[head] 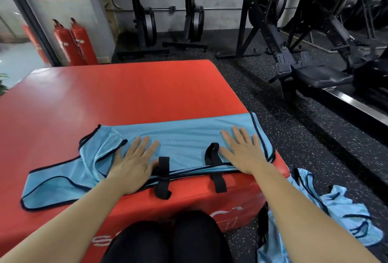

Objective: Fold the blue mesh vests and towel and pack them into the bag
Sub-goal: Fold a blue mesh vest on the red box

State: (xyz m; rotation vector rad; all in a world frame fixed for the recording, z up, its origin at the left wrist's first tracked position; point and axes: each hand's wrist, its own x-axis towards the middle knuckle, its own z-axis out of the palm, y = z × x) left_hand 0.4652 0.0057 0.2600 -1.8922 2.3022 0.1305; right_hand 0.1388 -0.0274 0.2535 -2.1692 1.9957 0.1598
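Standing at upper left: two red fire extinguishers [73,42] against the wall. Centre of frame: red padded box [105,94], bearing one blue mesh vest [180,136] laid flat along its near edge, shoulder loops trailing left. Left hand [134,166], palm down on the vest, fingers straight, slightly spread. Two black straps [213,153] between the hands. Right hand [245,153], likewise flat on the vest, fingers spread. Lower right, on the floor: heap of blue vests [340,206]. Upper right: black rowing machines [321,75].
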